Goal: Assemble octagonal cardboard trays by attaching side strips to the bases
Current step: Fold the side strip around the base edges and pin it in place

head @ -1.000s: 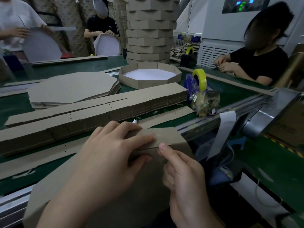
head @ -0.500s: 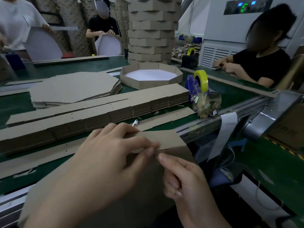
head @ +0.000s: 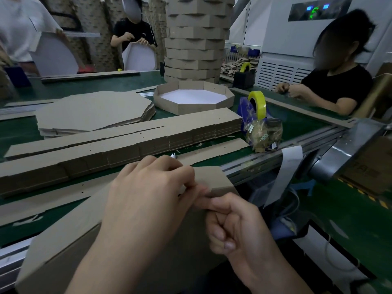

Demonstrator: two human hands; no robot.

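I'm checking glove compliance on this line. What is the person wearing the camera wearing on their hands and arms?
Nothing. The left hand and right hand are bare, with no gloves, rings or tape on the fingers that show. Both forearms are bare to the picture's lower edge, with no sleeve, watch or wristband in view. The right hand's visible nails are short and unpainted.

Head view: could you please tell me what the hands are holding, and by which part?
The left hand and right hand both pinch the unfinished cardboard tray at its upper edge, near the right corner.
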